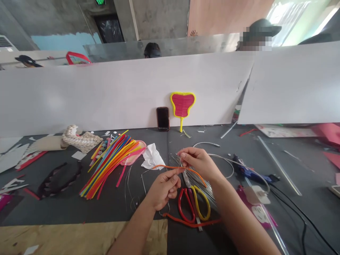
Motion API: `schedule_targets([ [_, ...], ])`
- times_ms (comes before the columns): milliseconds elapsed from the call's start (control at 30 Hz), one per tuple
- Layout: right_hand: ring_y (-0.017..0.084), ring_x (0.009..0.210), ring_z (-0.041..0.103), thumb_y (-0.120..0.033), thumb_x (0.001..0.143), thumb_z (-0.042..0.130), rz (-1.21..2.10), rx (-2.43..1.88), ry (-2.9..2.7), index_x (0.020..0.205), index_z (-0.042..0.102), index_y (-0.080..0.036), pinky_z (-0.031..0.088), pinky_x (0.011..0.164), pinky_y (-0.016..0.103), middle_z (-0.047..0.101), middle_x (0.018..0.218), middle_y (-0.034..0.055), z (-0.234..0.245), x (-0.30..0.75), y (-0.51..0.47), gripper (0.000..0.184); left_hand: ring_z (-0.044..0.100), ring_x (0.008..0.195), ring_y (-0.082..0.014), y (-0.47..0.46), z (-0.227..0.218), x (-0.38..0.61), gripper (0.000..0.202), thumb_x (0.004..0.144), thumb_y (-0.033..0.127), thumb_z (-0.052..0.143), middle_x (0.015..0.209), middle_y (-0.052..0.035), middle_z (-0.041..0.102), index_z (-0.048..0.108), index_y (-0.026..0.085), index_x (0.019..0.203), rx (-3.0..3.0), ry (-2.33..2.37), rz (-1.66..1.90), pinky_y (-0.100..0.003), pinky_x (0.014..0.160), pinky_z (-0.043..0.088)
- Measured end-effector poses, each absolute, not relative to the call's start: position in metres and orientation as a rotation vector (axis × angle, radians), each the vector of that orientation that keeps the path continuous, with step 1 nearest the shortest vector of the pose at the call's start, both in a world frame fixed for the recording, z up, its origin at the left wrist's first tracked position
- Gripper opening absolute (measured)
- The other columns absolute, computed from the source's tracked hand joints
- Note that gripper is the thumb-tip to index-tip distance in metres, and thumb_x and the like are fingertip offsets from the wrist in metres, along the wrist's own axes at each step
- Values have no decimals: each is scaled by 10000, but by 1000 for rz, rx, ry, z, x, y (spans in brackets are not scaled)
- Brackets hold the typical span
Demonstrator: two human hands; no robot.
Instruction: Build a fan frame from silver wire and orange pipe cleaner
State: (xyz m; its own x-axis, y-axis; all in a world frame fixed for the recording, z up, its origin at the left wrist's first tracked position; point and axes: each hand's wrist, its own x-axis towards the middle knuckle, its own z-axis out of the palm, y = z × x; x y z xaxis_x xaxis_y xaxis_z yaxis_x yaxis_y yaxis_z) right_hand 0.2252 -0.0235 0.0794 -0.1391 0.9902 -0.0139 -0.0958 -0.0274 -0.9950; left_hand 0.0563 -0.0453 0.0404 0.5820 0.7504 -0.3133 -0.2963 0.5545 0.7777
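Observation:
My left hand is closed in a pinch on an orange pipe cleaner. Fingertips of my right hand are pressed together at the same pipe cleaner, whose free end curves down to the right. A thin bent wire runs beside and below my left hand; whether the fingers also grip it is hidden. Beneath my hands lie scissors with red and yellow handles and a bundle of straight metal wires. Another orange pipe cleaner crosses under the scissor handles.
Colourful pipe cleaners lie left, near a crumpled tissue and a dark headband. A phone and a pink, yellow-edged fan lean on the white partition. Right are a blue glue gun, cables and clear sticks.

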Motion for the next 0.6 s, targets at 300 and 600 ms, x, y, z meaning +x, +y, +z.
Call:
schedule_targets([
  [300,76,516,503,-403,755,627,1356,-1086,-1209,738,591,-156,420,501,213,552,595,-27,79,226,-19,251,257,455,-21,-47,49,56,274,819,281,577,651,-53,589,634,132,1042,715,718,746,-168,428,157],
  [600,82,545,545,-351,720,684,1472,-993,-1099,935,571,-172,443,511,215,576,655,-34,75,231,-19,302,235,431,-21,-52,51,60,331,795,299,595,631,-46,606,609,138,1084,798,788,753,-185,419,132],
])
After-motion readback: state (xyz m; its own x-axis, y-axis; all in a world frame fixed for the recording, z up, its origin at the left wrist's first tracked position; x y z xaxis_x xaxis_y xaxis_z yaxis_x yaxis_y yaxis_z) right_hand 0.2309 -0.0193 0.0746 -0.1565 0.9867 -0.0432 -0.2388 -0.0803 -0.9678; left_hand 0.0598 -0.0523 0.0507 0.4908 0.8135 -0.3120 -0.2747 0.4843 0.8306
